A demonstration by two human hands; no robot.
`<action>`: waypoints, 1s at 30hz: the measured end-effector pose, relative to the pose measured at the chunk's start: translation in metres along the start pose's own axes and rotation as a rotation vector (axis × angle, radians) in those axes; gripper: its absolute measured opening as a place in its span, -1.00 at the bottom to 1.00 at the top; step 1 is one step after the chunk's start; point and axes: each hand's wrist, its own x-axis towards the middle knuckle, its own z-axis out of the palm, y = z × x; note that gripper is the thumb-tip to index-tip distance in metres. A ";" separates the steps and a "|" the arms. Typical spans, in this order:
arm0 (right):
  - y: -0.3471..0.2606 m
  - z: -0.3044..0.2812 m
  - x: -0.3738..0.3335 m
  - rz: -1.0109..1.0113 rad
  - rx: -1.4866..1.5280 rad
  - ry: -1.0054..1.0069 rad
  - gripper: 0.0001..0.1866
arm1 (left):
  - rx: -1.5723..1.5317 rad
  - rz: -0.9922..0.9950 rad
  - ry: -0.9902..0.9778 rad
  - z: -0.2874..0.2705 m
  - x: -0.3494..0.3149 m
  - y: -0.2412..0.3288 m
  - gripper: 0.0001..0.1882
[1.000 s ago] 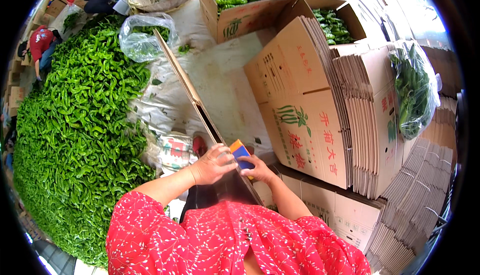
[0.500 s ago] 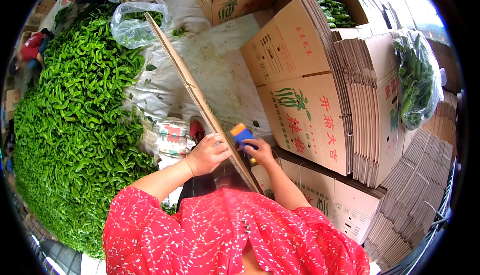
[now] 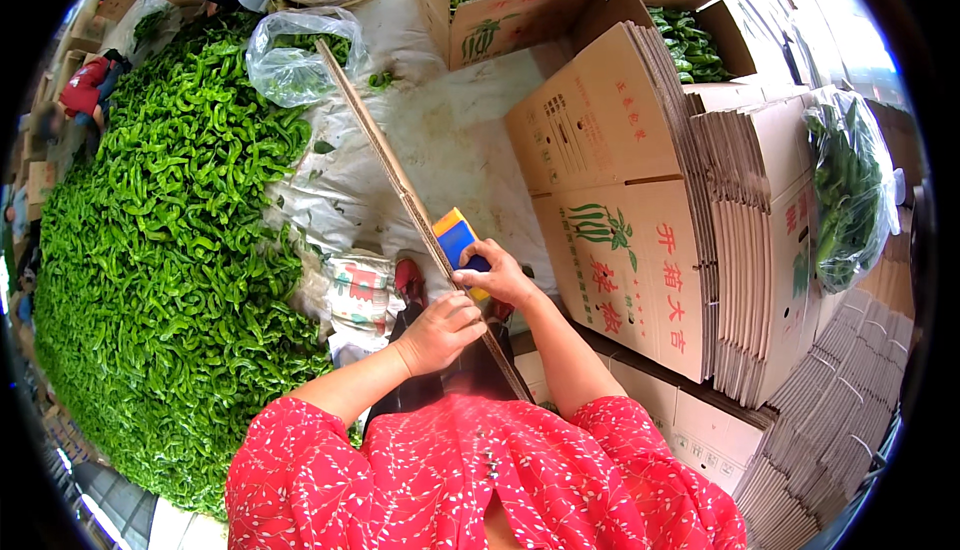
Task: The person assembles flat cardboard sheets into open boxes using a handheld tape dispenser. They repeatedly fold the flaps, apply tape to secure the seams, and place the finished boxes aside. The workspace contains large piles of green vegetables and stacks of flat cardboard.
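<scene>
A folded-flat cardboard box (image 3: pixel 375 140) stands on edge in front of me, slanting from far left toward my body. My left hand (image 3: pixel 440 333) is closed on its edge near my waist. Just beyond, on the right side of the cardboard, my right hand (image 3: pixel 497 275) grips a blue-and-orange hand tool (image 3: pixel 455 237) and presses it against the panel. Its exact kind is not clear, and my fingers hide part of it.
A large heap of green peppers (image 3: pixel 170 270) spreads on the left. Stacked flat cartons (image 3: pixel 610 220) stand on the right, beside a clear bag of peppers (image 3: pixel 850 190). Open cartons (image 3: pixel 540 25) of peppers and a clear plastic bag (image 3: pixel 300 55) lie ahead. A person (image 3: pixel 88 88) is far left.
My right hand has brought the blue-and-orange tool left and up against the cardboard. My left hand stays on the edge, now lower and farther right in view. The whole view has shifted slightly.
</scene>
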 end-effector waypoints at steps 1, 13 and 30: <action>0.008 0.003 0.004 -0.014 0.004 -0.023 -0.58 | -0.004 -0.007 0.004 0.002 -0.001 -0.001 -0.68; 0.002 0.001 0.006 0.076 0.020 -0.030 -0.51 | 0.000 0.006 0.031 0.001 -0.005 -0.003 -0.72; -0.031 -0.019 0.013 0.123 -0.576 0.159 -0.57 | 0.439 0.032 -0.012 0.006 0.025 -0.037 -0.75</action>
